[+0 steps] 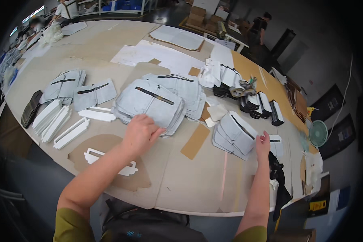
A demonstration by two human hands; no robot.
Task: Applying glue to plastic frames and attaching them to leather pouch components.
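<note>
The big stack of grey pieces point(143, 103) sits on the bench point(185, 181), left hand point(141, 135) curled at its near edge, right hand point(263, 144) beside the smaller stack point(232, 135); whether either grip holds anything, I cannot tell. Handling pieces seems the step; parting one calls for a light pinch. The dark garment's point(157, 226) blue lettering is unreadable.

The cloth panels point(149, 108) look matt. The cardboard rectangle point(195, 141) looks smooth and matt, as does the paper sheet point(149, 52).

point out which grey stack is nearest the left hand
The front central stack, its near edge by the left hand; the stacks behind and to either side lie farther away.
</note>
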